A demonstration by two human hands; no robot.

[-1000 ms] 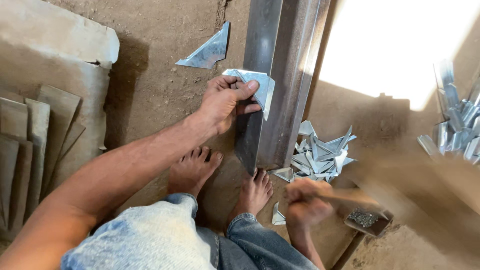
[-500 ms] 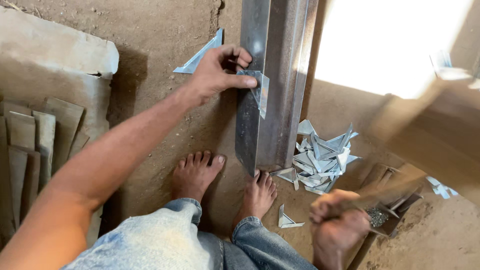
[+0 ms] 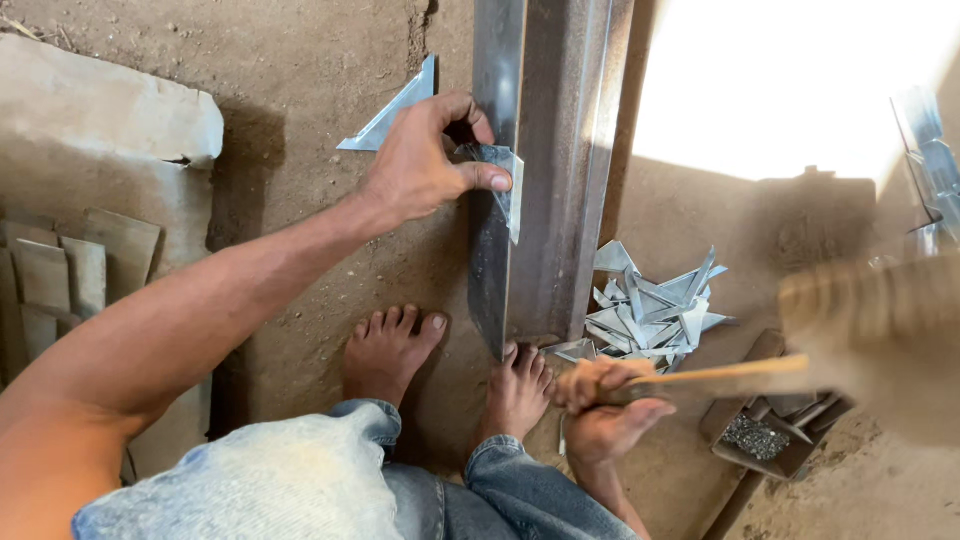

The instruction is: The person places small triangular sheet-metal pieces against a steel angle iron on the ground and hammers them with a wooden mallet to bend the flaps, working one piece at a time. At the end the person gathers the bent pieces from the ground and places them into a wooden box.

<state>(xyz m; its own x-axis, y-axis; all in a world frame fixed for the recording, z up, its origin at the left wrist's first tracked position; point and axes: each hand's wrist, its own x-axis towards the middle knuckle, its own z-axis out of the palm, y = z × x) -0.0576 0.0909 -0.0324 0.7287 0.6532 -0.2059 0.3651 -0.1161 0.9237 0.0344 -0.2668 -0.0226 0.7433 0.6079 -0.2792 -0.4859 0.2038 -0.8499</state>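
**Pin the small plate flat before the mallet lands**

Your left hand (image 3: 420,170) has its thumb and fingers pinched together on a small bent metal piece (image 3: 503,180), pressing it against the side of the long steel rail (image 3: 540,170) that runs up from your feet. Keep those fingertips on the half of the piece away from the rail's top face, so the part to be struck stays bare. A firm, square press matters: if the piece tilts on the rail, a blow is likely to skid it off.

Your right hand (image 3: 610,410), below the rail's near end, is closed around the wooden handle of a mallet (image 3: 860,340); its head is blurred, well to the right of the rail. Hold near the handle's end and aim for the piece's exposed edge, not your thumb.

Just right of the rail lies a heap of cut metal scraps (image 3: 650,310), and farther right a small tray of nails (image 3: 760,440). A triangular offcut (image 3: 395,115) lies left of the rail. Your bare feet (image 3: 390,350) sit at the rail's near end; keep toes clear of sharp scraps.
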